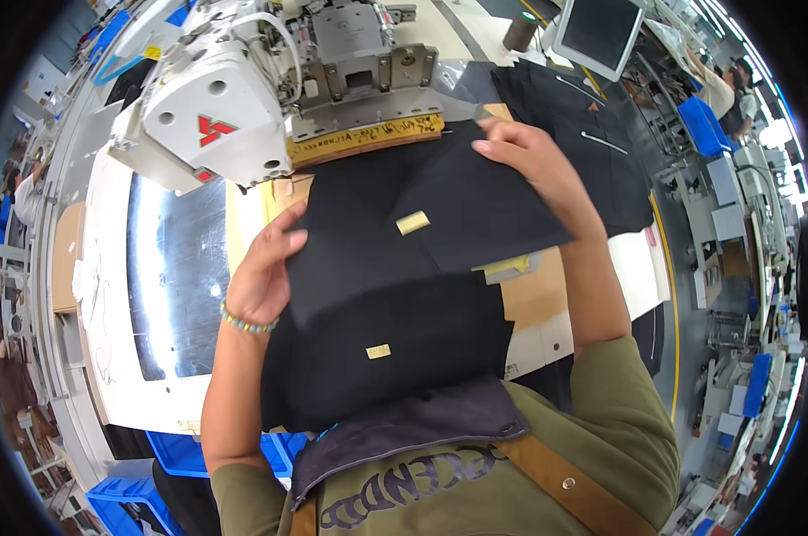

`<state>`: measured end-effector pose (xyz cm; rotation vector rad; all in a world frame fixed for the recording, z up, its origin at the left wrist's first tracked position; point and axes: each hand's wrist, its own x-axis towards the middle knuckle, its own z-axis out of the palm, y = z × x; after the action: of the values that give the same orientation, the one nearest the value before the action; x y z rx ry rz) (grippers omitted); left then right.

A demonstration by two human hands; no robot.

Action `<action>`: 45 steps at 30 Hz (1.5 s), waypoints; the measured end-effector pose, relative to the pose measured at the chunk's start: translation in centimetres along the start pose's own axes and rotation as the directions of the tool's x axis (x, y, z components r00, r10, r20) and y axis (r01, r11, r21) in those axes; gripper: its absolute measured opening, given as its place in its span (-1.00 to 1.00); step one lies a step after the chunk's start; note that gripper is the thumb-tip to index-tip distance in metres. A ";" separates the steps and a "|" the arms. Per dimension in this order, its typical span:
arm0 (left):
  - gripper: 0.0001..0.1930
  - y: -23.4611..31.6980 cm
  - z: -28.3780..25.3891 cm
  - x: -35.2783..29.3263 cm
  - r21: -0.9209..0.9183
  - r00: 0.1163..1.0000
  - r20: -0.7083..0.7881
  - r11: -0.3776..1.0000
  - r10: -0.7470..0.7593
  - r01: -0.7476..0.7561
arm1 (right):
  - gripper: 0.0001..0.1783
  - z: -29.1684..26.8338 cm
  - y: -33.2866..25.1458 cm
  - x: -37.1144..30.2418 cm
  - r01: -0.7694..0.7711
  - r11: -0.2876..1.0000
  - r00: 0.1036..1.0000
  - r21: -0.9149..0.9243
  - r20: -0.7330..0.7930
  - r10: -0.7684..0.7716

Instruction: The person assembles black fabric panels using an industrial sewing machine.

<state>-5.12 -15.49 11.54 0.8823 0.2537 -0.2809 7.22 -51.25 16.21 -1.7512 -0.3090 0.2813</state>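
Note:
A black fabric panel (359, 219) with a small yellow sticker (413, 222) is stretched between my two hands, in front of a white sewing machine (185, 116). On its left edge, my left hand (265, 259) pinches the cloth between thumb and fingers. The far right corner is gripped by my right hand (529, 156). Behind the panel runs the machine's metal clamp, with a yellow strip (368, 138) along its lower edge. Closer to me lie more black pieces (422, 322), the top one bearing another yellow sticker (379, 352); they drape toward my lap.
Beyond my right hand lies a pile of black garment pieces (591, 152). A thread cone (520, 31) and a screen (598, 34) stand at the back right. A shiny metal plate (176, 277) is at left; blue bins (131, 505) sit below the table.

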 end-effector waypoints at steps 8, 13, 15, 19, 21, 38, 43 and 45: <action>-0.56 -4.9 -0.3 -0.3 0.153 0.966 0.223 0.983 -0.131 0.098 | -0.37 -2.4 1.9 -9.9 0.227 0.965 0.973 -0.131 -0.017 -0.231; -0.65 -4.4 1.9 0.7 0.290 0.899 0.267 0.918 -0.348 0.269 | -0.17 -2.4 3.6 -12.1 0.210 0.964 0.973 -0.161 -0.062 -0.223; -0.63 -5.8 4.0 0.6 0.436 0.959 0.191 0.893 -0.208 0.107 | -0.43 -2.8 4.2 -12.9 0.194 0.939 0.979 -0.285 -0.004 -0.203; -0.76 -8.1 4.0 1.2 0.677 0.970 0.172 0.695 0.172 -0.244 | -0.76 -2.2 5.9 -12.8 0.175 0.956 0.962 -0.235 -0.167 -0.217; -0.91 -9.0 3.6 1.3 0.647 0.931 0.178 0.675 0.319 -0.355 | -0.73 -1.7 6.5 -12.8 0.192 0.958 0.950 -0.214 -0.203 -0.236; -0.75 -8.9 1.4 1.6 0.600 0.891 0.064 0.695 0.450 -0.395 | -0.49 1.3 7.9 -12.0 0.209 0.975 0.939 -0.080 -0.262 -0.223; -0.74 -8.6 0.9 1.4 0.571 0.899 0.060 0.723 0.434 -0.388 | -0.45 2.0 8.1 -11.9 0.190 0.980 0.939 -0.060 -0.281 -0.199; -0.74 -8.5 0.6 1.3 0.551 0.902 0.049 0.742 0.428 -0.382 | -0.44 2.2 8.2 -11.7 0.182 0.980 0.941 -0.075 -0.277 -0.196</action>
<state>-6.72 -21.28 5.39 1.4999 0.0415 0.1079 -4.07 -54.99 7.94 -1.7677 -0.2743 -0.1175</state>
